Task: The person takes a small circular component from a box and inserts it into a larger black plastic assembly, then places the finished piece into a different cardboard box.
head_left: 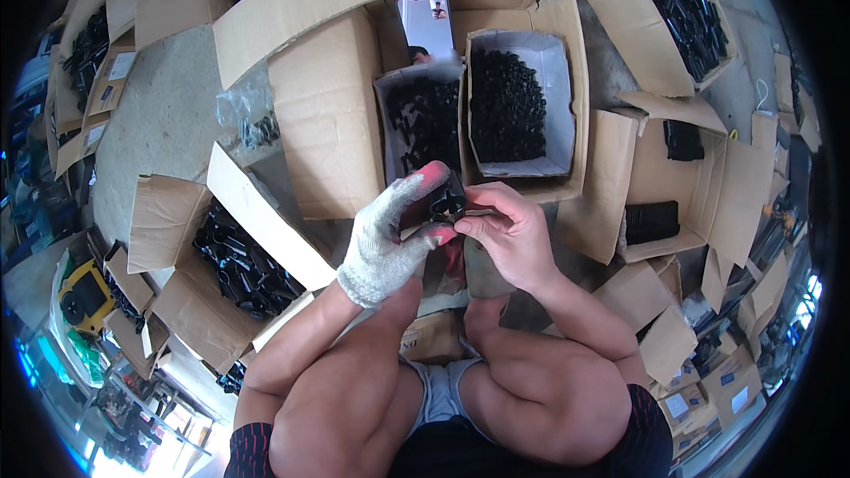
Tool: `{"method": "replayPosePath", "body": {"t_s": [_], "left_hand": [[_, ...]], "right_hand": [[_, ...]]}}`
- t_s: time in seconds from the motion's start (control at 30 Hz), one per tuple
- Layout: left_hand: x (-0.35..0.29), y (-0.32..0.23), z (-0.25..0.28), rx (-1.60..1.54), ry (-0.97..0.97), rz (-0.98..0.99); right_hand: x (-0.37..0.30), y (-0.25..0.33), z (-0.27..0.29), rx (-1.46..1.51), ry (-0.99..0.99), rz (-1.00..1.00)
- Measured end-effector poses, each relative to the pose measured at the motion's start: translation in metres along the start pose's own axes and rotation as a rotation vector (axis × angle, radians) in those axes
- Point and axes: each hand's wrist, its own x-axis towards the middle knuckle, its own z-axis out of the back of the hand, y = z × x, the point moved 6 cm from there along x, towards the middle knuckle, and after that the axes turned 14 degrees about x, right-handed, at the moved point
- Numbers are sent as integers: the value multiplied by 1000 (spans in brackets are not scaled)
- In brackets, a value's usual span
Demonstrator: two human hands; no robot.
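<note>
My left hand, in a whitish knit glove with red fingertips, grips a small black plastic part between thumb and fingers. My bare right hand pinches the right side of that same part. Both hands meet in front of a large cardboard box. Inside it sit two smaller bins: loose black pieces fill the left one, and a heap of small black pieces fills the right one. What lies under my fingertips is partly hidden.
A phone leans behind the left bin. At left stands an open carton of long black parts; another carton of black parts is at the upper right. The open carton on the right holds stacked black pieces. A plastic bag lies on the floor.
</note>
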Motion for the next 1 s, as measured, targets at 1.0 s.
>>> {"method": "replayPosePath", "body": {"t_s": [1.0], "left_hand": [[-2,21,0,-322,30,370]], "right_hand": [[75,27,74,-394,-226,-22]]}}
